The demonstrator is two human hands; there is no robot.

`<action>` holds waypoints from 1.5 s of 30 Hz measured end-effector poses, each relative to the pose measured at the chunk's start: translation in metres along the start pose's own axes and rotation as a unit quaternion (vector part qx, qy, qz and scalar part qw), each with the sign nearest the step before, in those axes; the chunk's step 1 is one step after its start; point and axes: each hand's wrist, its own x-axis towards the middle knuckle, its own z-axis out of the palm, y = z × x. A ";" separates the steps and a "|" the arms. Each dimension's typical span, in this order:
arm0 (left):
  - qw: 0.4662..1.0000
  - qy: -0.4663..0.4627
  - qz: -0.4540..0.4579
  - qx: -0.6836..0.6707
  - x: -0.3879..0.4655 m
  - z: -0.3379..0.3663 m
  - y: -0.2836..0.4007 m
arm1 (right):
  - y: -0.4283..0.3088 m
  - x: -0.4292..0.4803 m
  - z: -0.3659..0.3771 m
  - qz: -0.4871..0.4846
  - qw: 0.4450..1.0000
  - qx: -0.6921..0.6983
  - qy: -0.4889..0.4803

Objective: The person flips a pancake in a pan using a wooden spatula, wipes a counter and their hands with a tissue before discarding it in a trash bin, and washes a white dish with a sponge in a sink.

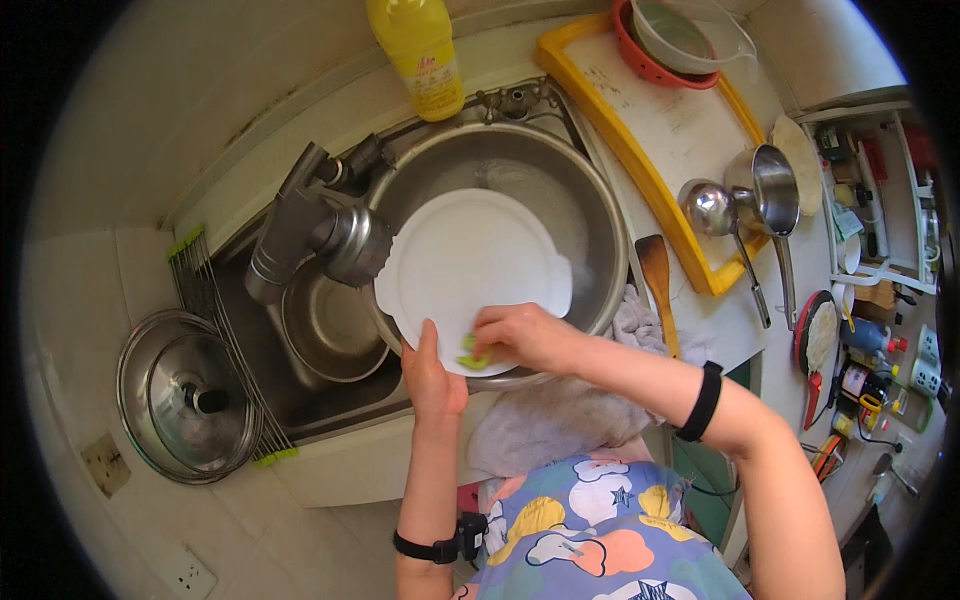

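A round white plate (480,255) with small side handles is tilted over a large stainless steel basin (589,180) that sits in the sink. My left hand (433,375) grips the plate's near left edge, thumb on the upper face. In my right hand (525,337) is a blurred green scrubbing cloth or sponge (474,352), pressed to the plate near its front edge. Some water shows in the basin beyond the plate. The fingers of my left hand under the plate are hidden.
A grey faucet (300,225) reaches over a metal pot (334,322) at left. Pot lids (191,397) lean beside a wire rack (225,337). Behind stands a yellow bottle (424,60). At right are a wooden spatula (657,285), a ladle (709,208), a saucepan (772,187) and a yellow frame (622,150).
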 end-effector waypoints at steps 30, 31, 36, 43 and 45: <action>0.631 -0.280 0.526 0.497 -0.052 0.010 0.032 | 0.033 -0.016 -0.109 0.327 0.788 0.500 0.152; 0.584 -0.306 0.544 0.520 -0.049 0.008 0.032 | 0.029 -0.026 -0.114 0.323 0.756 0.556 0.119; 0.542 -0.196 0.582 0.574 -0.040 -0.014 0.025 | 0.023 -0.044 -0.097 0.281 0.770 0.564 0.101; 0.984 -0.030 -0.035 -0.173 -0.027 -0.029 0.023 | 0.038 -0.043 -0.062 0.238 0.742 0.616 0.113; 0.992 -0.017 -0.053 -0.109 -0.027 -0.028 0.021 | 0.039 -0.040 -0.061 0.237 0.756 0.601 0.104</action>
